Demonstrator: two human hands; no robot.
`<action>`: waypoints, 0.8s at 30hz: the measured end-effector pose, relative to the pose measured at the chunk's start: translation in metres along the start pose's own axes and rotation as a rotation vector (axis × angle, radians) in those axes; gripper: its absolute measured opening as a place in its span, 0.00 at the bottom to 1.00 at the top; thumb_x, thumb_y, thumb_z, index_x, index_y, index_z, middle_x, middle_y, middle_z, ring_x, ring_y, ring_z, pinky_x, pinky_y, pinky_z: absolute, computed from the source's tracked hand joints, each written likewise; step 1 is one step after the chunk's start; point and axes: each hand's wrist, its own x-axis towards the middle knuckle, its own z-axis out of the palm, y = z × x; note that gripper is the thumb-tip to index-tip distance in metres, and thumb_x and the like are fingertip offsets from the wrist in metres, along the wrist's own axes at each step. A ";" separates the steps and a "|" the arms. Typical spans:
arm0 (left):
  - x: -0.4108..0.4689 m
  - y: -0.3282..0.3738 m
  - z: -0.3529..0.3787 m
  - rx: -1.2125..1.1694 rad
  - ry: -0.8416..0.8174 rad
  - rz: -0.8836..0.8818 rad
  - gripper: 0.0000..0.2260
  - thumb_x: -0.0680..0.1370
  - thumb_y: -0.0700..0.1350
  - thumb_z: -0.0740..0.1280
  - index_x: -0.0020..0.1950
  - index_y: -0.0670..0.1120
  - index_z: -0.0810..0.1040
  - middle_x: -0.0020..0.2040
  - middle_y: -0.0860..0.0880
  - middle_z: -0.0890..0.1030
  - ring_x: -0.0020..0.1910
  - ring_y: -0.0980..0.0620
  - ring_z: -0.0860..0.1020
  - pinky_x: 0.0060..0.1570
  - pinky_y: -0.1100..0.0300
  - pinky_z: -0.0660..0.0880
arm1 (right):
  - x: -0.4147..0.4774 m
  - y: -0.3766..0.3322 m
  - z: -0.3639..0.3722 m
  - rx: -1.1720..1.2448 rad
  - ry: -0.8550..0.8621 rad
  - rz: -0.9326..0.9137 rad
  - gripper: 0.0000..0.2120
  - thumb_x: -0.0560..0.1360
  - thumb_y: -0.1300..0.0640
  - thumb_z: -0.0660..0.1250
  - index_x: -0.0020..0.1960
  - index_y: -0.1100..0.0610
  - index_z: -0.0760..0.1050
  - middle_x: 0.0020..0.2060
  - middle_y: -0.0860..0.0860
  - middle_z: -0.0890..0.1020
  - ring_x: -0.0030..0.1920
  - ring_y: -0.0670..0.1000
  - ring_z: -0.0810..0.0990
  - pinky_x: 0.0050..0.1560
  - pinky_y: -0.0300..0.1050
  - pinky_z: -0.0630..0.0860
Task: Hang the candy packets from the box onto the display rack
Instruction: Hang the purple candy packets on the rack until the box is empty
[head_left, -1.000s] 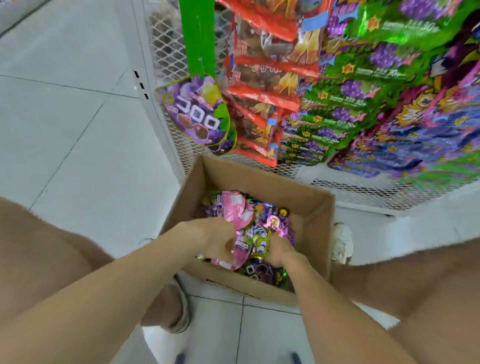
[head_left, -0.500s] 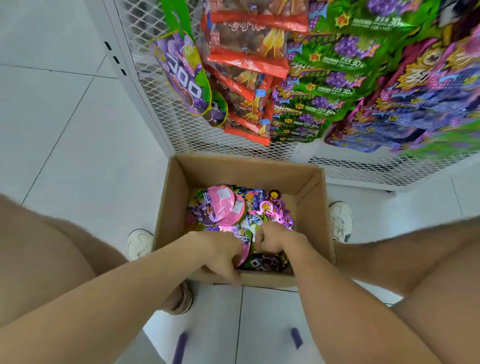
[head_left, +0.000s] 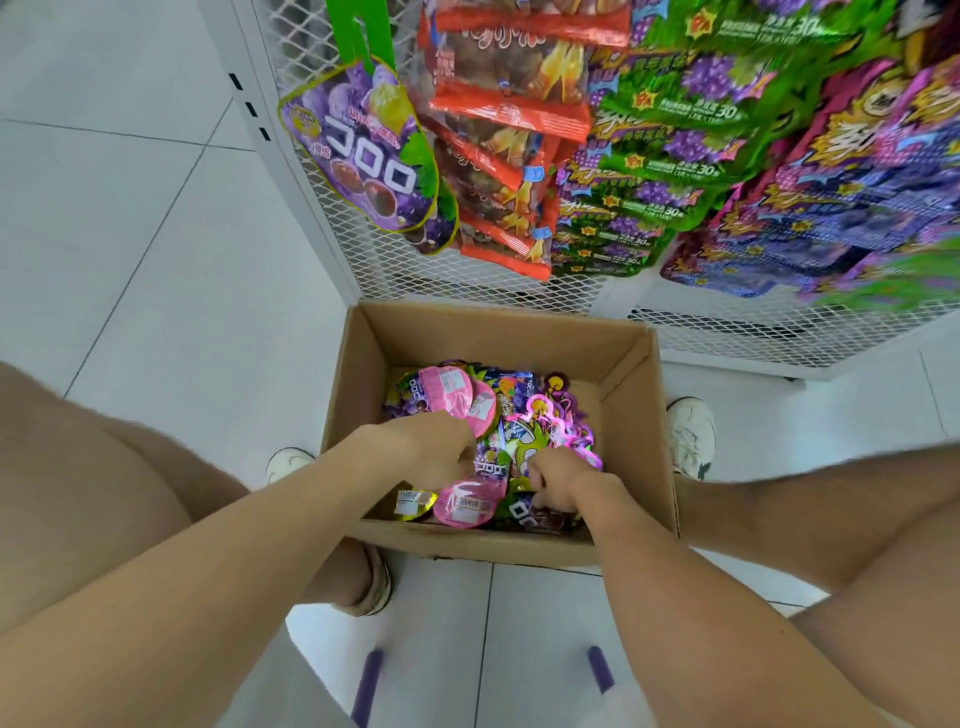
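The display rack (head_left: 363, 270), white mesh, fills the view from 12 to 3 o'clock. Most of it is already loaded: rows of hung packets (head_left: 649, 171) in orange, green and purple overlap down its face. At its left edge, toward 11 o'clock from the box, a purple grape packet (head_left: 363, 150) hangs under a green strip with one or two more behind it, so this hook looks only just begun.

The box (head_left: 493, 332) stands open on the floor against the foot of the rack, between the person's shoes. Its bottom is covered with loose candy packets (head_left: 524, 415), pink backs and purple fronts jumbled together. By my reading a good part of the job remains: this whole pile has yet to go up, and nothing is in the air.

Both hands are down inside the box, at its near side.

- **Left hand** (head_left: 434, 449): it lies over the pile's 8 o'clock part with fingers bent downward. I cannot tell whether they grip anything.
- **Right hand** (head_left: 556, 478): at 5 o'clock, its fingers are curled tight and dug into the packets, gripping some of them, though which ones is hidden.

Most of the pile spreads toward 12 o'clock from the hands. One pink packet (head_left: 467, 503) lies between them, just at 5 o'clock of the left hand.
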 end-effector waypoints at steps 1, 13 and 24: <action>0.001 0.000 -0.003 -0.005 0.003 -0.002 0.16 0.87 0.51 0.60 0.62 0.42 0.83 0.55 0.42 0.84 0.53 0.41 0.82 0.57 0.43 0.80 | -0.001 0.001 -0.003 0.054 0.011 -0.008 0.08 0.77 0.60 0.75 0.48 0.54 0.76 0.50 0.54 0.81 0.50 0.57 0.81 0.50 0.50 0.77; -0.035 0.018 -0.052 -0.080 0.228 -0.053 0.21 0.83 0.48 0.70 0.72 0.41 0.71 0.54 0.43 0.80 0.52 0.41 0.80 0.52 0.49 0.79 | -0.067 -0.033 -0.100 0.615 0.336 -0.113 0.10 0.79 0.58 0.63 0.55 0.54 0.82 0.38 0.51 0.84 0.37 0.54 0.82 0.41 0.45 0.73; -0.135 0.033 -0.127 -1.197 0.621 0.207 0.14 0.74 0.39 0.81 0.54 0.41 0.79 0.38 0.48 0.80 0.40 0.47 0.79 0.42 0.58 0.77 | -0.188 -0.094 -0.216 0.616 0.445 -0.433 0.14 0.69 0.60 0.72 0.53 0.56 0.75 0.41 0.53 0.79 0.39 0.50 0.75 0.37 0.42 0.70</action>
